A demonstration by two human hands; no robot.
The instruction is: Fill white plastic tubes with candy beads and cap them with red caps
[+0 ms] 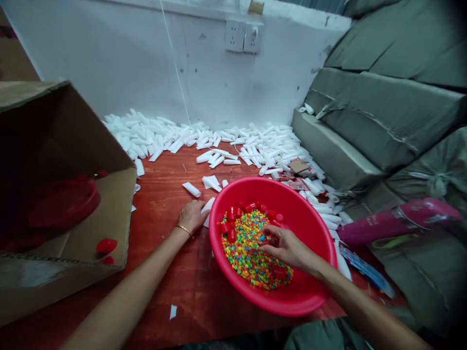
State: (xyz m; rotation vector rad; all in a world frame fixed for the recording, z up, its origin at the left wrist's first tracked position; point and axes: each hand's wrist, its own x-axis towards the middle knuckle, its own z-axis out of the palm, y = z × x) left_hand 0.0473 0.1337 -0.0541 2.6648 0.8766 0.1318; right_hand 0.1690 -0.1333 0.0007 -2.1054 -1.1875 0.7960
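Observation:
A red plastic basin [317, 228] stands on the table in front of me. Small multicoloured candies [242, 253] lie inside it, with several short red caps [231, 214] among them. My right hand [286, 246] is over the candies, thumb and forefinger curved but apart, and nothing plainly held between them. Left of the basin, my left hand [191, 216] rests low at the tabletop, its fingers closed on a white tube [207, 205] beside the rim. Its fingertips are partly hidden. Two more loose white tubes [191, 189] lie just beyond that hand.
White tubes [134, 133] are heaped along the wall on the red-brown table [164, 170]. An open cardboard box [113, 218] with red pieces stands left. Wrapped bales [394, 107] are stacked right, near a pink cylindrical object [394, 221]. Wall sockets [242, 36] are behind.

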